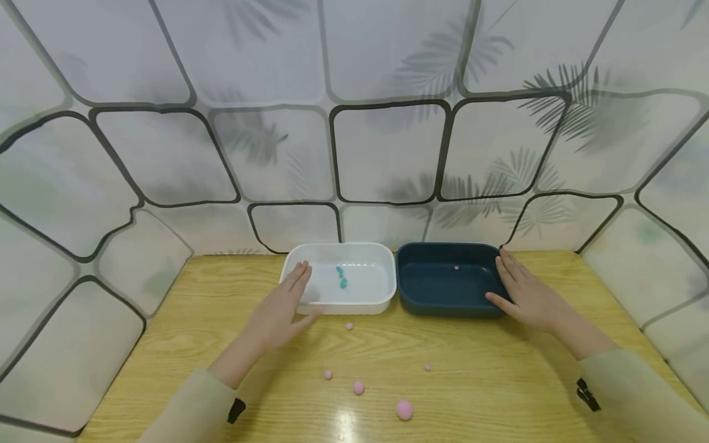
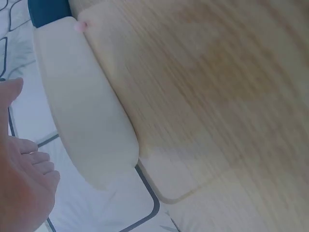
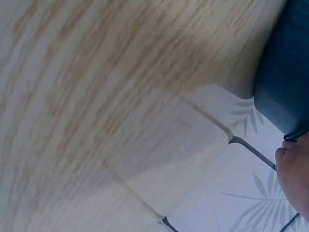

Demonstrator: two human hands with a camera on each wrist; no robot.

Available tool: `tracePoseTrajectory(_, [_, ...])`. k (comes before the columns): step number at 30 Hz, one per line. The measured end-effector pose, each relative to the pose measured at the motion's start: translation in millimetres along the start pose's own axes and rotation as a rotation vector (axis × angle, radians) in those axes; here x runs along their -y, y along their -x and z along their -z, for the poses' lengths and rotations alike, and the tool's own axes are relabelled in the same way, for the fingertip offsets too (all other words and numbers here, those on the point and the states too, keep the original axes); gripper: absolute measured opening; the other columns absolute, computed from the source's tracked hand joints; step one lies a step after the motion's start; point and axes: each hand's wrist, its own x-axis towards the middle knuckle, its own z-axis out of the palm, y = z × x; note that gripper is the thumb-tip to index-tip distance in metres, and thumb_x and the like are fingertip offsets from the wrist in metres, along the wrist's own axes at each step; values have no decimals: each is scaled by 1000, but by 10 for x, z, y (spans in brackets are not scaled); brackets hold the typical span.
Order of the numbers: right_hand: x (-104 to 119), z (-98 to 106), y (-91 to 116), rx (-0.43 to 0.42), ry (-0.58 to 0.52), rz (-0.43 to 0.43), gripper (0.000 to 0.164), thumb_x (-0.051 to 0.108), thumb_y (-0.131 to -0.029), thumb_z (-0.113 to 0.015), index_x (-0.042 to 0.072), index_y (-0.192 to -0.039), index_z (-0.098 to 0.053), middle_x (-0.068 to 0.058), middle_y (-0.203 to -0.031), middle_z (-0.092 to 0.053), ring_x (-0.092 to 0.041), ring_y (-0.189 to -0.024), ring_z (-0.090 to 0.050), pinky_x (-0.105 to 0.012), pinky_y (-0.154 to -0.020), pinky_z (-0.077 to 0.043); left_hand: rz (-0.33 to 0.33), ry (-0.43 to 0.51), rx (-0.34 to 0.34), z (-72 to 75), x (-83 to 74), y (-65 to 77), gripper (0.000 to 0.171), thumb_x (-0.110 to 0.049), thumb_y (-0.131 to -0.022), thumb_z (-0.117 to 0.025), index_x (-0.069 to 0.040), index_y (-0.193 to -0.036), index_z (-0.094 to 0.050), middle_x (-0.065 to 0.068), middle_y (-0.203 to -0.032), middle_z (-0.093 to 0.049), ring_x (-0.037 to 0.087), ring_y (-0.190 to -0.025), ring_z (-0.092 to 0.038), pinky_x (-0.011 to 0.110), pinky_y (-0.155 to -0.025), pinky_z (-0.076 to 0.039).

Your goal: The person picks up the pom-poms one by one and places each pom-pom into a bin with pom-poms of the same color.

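Observation:
A white tray (image 1: 343, 307) and a navy blue tray (image 1: 448, 310) stand side by side against the back wall. Several small teal balls (image 1: 343, 283) lie inside the white one; one tiny pink ball (image 1: 456, 268) is in the navy one. My left hand (image 1: 279, 317) rests at the white tray's left end, fingers straight, thumb near its front side. At the navy tray's right end is my right hand (image 1: 528, 298), fingers extended along the rim and thumb at the front corner. The right wrist view shows that hand (image 3: 294, 171) at the tray (image 3: 285, 79), most fingers out of frame.
Several pink balls of different sizes lie on the wooden table (image 1: 476, 381), the largest pink ball (image 1: 404, 410) towards the front. Another pink ball (image 1: 349, 326) sits just before the white tray. A patterned cloth wall (image 1: 388, 154) encloses the back and sides.

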Motion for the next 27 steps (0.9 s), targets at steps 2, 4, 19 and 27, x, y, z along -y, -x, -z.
tracePoseTrajectory(2, [-6, -5, -1, 1, 4, -1, 98, 54, -108, -53, -13, -165, -11, -35, -174, -1, -50, -163, -4, -70, -126, -22, -8, 40, -18, 6, -33, 54, 88, -38, -100, -73, 7, -163, -31, 26, -171, -32, 45, -156, -37, 59, -123, -39])
tracePoseTrajectory(4, [-8, -8, -3, 0, 6, -2, 98, 54, -108, -54, -13, -165, -11, -34, -174, -1, -50, -163, -5, -70, -126, -22, -12, 93, -35, 6, -67, 107, 86, -32, -99, -76, 6, -163, -33, 26, -170, -33, 46, -155, -38, 61, -123, -38])
tracePoseTrajectory(19, [-4, -13, -16, -3, 19, 1, 97, 54, -109, -52, -13, -165, -11, -35, -174, -3, -51, -163, -6, -70, -126, -22, -70, 479, -152, -72, -224, 433, 58, -3, -90, -82, -3, -145, -63, 16, -145, -68, 41, -132, -65, 59, -110, -52])
tracePoseTrajectory(27, [-11, -2, -14, -6, 18, 3, 96, 54, -109, -52, -13, -165, -12, -36, -174, -4, -51, -163, -7, -70, -126, -22, -23, 707, -8, -226, -185, 541, 43, -3, -96, -76, 2, -138, -66, 20, -133, -73, 31, -124, -71, 36, -111, -56])
